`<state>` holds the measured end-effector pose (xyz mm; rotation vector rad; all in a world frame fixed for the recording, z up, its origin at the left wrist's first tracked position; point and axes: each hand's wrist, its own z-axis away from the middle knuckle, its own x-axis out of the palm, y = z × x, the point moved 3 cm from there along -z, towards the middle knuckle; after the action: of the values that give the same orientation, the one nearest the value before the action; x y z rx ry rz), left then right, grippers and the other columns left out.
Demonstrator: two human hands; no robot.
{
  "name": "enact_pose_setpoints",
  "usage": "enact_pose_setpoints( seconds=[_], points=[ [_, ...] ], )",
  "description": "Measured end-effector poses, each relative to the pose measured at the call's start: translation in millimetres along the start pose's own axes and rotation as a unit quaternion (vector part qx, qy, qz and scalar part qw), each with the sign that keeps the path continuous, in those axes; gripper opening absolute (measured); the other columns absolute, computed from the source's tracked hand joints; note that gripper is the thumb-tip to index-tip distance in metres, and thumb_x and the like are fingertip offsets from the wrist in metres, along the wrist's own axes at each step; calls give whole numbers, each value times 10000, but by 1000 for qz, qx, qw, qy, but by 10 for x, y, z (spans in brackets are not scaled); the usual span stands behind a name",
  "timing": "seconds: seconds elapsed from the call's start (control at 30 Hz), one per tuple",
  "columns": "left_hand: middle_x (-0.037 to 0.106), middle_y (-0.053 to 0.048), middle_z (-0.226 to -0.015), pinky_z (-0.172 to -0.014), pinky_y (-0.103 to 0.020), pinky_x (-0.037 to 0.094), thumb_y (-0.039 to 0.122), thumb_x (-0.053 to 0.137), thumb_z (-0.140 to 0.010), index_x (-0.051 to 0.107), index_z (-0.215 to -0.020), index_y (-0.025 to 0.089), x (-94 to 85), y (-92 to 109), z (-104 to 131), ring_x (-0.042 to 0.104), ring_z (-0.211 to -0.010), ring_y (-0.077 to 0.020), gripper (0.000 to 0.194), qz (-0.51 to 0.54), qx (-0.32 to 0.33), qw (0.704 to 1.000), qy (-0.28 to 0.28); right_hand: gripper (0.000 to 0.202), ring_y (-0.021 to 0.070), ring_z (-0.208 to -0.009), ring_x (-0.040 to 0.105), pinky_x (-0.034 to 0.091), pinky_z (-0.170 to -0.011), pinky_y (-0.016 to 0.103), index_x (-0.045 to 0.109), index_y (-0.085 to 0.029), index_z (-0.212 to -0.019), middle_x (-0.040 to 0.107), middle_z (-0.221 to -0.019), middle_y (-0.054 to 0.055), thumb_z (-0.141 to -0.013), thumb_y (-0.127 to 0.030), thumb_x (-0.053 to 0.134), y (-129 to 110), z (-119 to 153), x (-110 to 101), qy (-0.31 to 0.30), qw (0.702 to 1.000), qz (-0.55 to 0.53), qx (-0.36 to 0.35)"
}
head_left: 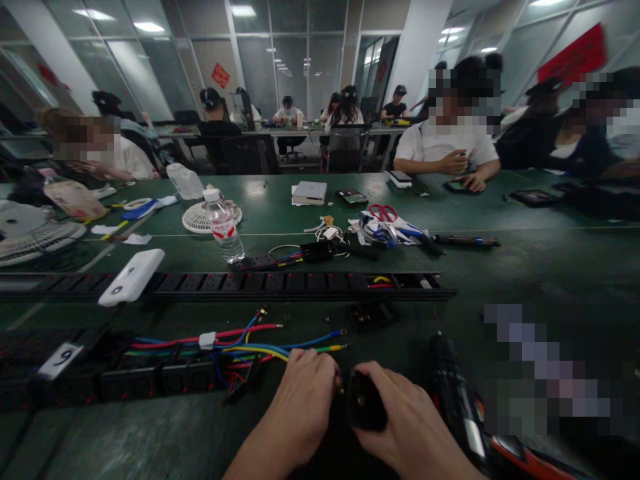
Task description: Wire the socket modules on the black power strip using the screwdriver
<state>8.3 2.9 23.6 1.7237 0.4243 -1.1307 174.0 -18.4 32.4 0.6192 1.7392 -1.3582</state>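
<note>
At the table's near edge, my right hand (407, 410) is closed round a small black plastic part (364, 400) with a brass-coloured spot on its face. Just left of it, my left hand (305, 407) is closed with fingers curled; what they hold is hidden, though a small yellowish bit shows between the hands. Red, blue and yellow-green wires (273, 348) run toward my left hand from a black socket strip (133, 380). Some wires have bare or lugged ends. Right of my right hand lies a black and orange power screwdriver (463, 400), its thin bit pointing away.
A long black socket rail (250, 283) crosses the table, with a white box (133, 277) on it. Behind stand a water bottle (223, 227), red-handled scissors (383, 213) and a pen-like tool (466, 241). A black part (373, 315) lies before the rail. People sit opposite.
</note>
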Motion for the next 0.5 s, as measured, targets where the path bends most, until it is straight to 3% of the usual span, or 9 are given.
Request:
enact_pose_setpoints(
  seconds=[0.1, 0.27, 0.5],
  points=[
    [612, -3, -921, -810, -359, 323, 136, 424, -965, 526, -921, 211, -33, -2, 1, 505, -869, -189, 134, 6, -9, 1000, -2, 463, 195, -856, 615, 496, -743, 334, 555, -200, -1095, 614, -957, -6, -660, -102, 681, 54, -1, 27, 4, 1000, -6, 2],
    [637, 5, -945, -926, -423, 265, 209, 417, -993, 576, -924, 242, -223, 10, 9, 514, -927, -198, 177, -42, 6, 999, -6, 565, 269, -917, 609, 499, -809, 448, 607, -172, -1098, 629, -1033, 42, -568, -122, 799, -37, -32, -42, 1, 1000, 10, 4],
    [659, 35, -883, -828, -370, 275, 197, 403, -1003, 583, -873, 235, -194, -55, -12, 512, -868, -171, 225, -4, 14, 999, -49, 526, 274, -942, 598, 489, -846, 465, 654, -165, -1054, 634, -1039, 39, -561, -130, 833, -129, -83, -40, -36, 999, 18, 22]
  ],
)
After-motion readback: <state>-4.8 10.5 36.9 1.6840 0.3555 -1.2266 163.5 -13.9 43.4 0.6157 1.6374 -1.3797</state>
